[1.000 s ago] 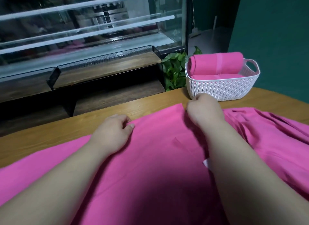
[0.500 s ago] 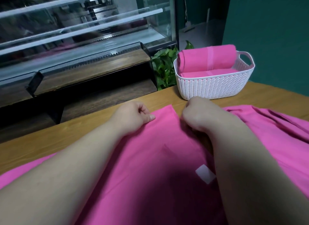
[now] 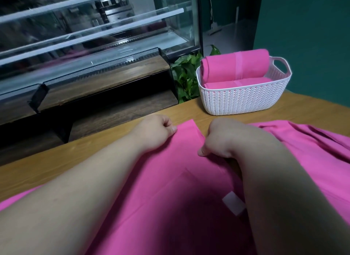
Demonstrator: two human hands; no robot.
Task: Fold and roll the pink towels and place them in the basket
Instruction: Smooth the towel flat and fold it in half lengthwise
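A pink towel (image 3: 170, 179) lies folded on the wooden table (image 3: 56, 160) in front of me, with a white label (image 3: 233, 205) near my right forearm. My left hand (image 3: 155, 131) pinches the towel's far left edge near its corner. My right hand (image 3: 221, 139) grips the towel's right edge, fingers curled into the cloth. More pink towel cloth (image 3: 312, 150) lies rumpled to the right. The white woven basket (image 3: 244, 99) stands at the table's far right, with a rolled pink towel (image 3: 234, 68) on top of another pink roll (image 3: 234, 83).
A green leafy plant (image 3: 185, 74) stands behind the table beside the basket. A glass display case (image 3: 85, 36) with a dark wooden ledge (image 3: 94, 87) runs along the back left. A dark green wall (image 3: 303, 36) rises at the right.
My left hand slid right along the towel's far edge toward its corner. My right hand drew back toward me along the right edge. The view shifted, so the basket sits lower and nearer.
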